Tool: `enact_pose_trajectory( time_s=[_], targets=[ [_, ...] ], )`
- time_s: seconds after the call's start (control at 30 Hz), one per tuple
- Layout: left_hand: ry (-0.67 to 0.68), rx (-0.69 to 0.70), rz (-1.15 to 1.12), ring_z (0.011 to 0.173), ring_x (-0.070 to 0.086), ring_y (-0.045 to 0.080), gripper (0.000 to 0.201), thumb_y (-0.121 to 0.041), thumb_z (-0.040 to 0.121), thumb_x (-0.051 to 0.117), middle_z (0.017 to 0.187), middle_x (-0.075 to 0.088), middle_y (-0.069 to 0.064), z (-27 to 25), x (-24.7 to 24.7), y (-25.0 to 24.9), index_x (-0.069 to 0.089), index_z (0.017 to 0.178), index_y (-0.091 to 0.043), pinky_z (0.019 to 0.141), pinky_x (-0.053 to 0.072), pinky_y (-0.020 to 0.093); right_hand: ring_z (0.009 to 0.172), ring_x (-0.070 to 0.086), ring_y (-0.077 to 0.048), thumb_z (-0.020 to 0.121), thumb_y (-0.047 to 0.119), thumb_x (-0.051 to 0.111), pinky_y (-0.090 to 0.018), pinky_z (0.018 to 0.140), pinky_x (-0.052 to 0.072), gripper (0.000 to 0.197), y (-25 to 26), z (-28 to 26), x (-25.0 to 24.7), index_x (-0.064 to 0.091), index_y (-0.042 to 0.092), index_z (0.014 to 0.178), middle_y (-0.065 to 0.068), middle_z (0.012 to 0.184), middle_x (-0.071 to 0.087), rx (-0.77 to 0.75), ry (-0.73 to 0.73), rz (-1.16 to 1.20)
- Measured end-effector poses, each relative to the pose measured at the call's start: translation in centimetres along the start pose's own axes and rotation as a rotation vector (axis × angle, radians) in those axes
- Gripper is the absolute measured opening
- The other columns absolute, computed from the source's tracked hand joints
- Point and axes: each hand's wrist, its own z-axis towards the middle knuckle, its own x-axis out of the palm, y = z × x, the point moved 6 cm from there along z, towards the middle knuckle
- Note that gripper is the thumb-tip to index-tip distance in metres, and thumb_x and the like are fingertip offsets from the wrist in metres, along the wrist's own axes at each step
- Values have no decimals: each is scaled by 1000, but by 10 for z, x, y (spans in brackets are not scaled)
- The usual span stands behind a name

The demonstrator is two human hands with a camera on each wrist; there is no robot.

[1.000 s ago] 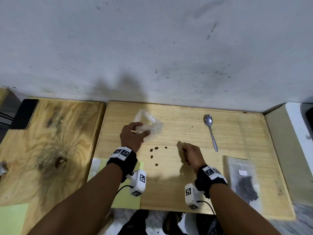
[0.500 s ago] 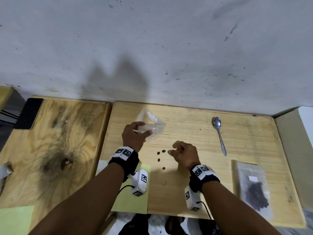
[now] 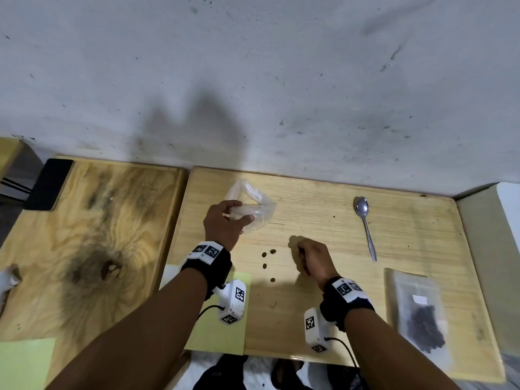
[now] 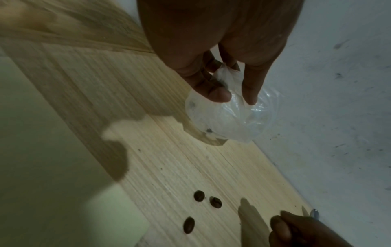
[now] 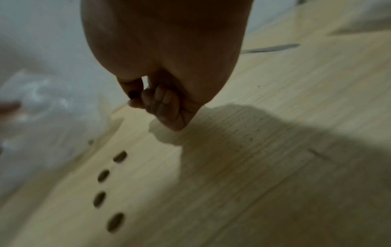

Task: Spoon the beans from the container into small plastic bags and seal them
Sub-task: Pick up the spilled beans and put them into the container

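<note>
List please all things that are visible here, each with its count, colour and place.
loose beans: four, dark brown, table centre
small plastic bag: one, clear, held above the table's far left
spoon: one, silver, far right
filled bag: one, clear with dark beans, near right
table: one, light wood
side board: one, darker wood, left
left hand: grips the small plastic bag
right hand: fingers pinch one bean
</note>
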Motion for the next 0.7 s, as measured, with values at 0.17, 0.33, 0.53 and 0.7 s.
enact_pose_trajectory(
  time_s=[0.17, 0.33, 0.53, 0.7],
  targets=[
    [-17, 7, -10, 75, 66, 28, 39, -21, 67, 88, 108, 58, 9, -9, -2, 2, 70, 102, -19, 45, 46, 11, 43, 23, -14, 83, 5, 31, -23, 44, 14, 26, -13, -1, -1, 47, 12, 64, -3, 57, 35, 201, 87, 307],
    [-45, 5, -36, 76, 65, 26, 40, -16, 67, 88, 108, 57, 10, -21, -5, 8, 71, 103, -17, 45, 48, 13, 48, 44, -19, 86, 0, 41, -21, 41, 32, 27, -5, -1, 6, 61, 4, 68, -4, 60, 55, 75, 73, 106],
    [-69, -11, -43, 78, 66, 30, 38, -17, 66, 88, 107, 58, 9, -28, -12, 15, 71, 100, -19, 45, 48, 14, 61, 60, -3, 82, 16, 77, -14, 69, 49, 12, -7, 12, 25, 74, 16, 94, 10, 64, 61, -200, 75, -354],
    [-86, -18, -7, 78, 68, 30, 38, -21, 65, 89, 107, 58, 7, -26, -21, 20, 71, 98, -23, 52, 52, 21, 58, 56, -2, 76, 15, 85, -22, 76, 52, 23, -5, 22, 39, 73, 15, 97, 10, 62, 59, -276, 63, -452]
  ],
)
